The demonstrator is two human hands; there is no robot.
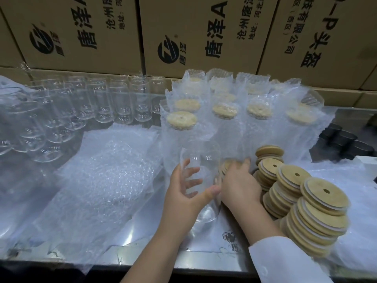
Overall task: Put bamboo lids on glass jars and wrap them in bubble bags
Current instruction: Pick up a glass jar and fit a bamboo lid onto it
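My left hand (187, 193) grips a clear glass jar (201, 160) that stands upright on the metal table, its mouth uncovered. My right hand (238, 180) reaches beside the jar and its fingers curl over a bamboo lid (225, 166) at the near end of the lid pile. Stacks of round bamboo lids (306, 203) with centre holes lie to the right. A pile of flat bubble bags (106, 180) sits to the left of the jar.
Several lidded jars wrapped in bubble bags (224, 111) stand behind. Rows of bare glass jars (102, 103) fill the back left. Cardboard boxes (193, 31) wall off the rear. Dark objects (344, 141) lie at the far right. The table's front edge (142, 266) is close.
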